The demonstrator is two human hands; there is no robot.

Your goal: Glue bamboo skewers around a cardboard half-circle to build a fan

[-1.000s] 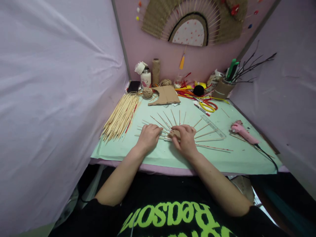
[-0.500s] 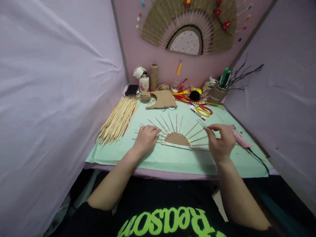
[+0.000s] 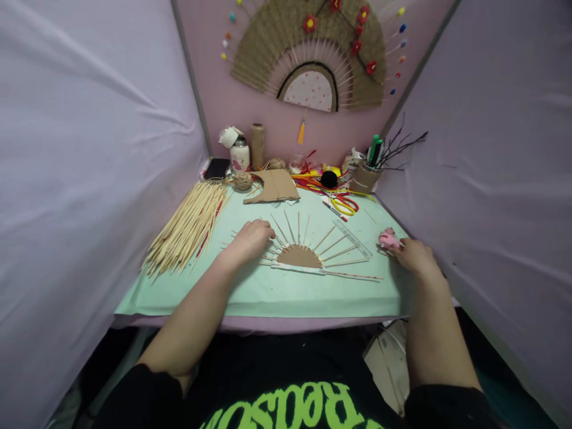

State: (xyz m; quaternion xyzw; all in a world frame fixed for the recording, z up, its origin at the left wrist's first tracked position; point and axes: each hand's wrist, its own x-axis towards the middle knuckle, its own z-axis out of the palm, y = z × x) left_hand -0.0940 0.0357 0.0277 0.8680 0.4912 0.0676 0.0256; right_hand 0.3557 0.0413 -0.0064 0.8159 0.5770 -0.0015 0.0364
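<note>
A half-round brown cardboard piece lies on the green mat, with several thin wooden sticks fanned out from it. My left hand rests flat on the sticks at the fan's left side, fingers curled a little. My right hand is at the mat's right edge, lying over the pink glue gun; its fingers wrap the gun's body, whose nose sticks out to the left.
A big pile of loose sticks lies at the left. A clear ruler lies right of the fan. At the back stand cut cardboard, twine, scissors, a bottle and a pen cup. Cloth walls close both sides.
My right hand left the fan's centre and moved right to the pink glue gun. The left hand stayed on the sticks. The view swung right and up.
</note>
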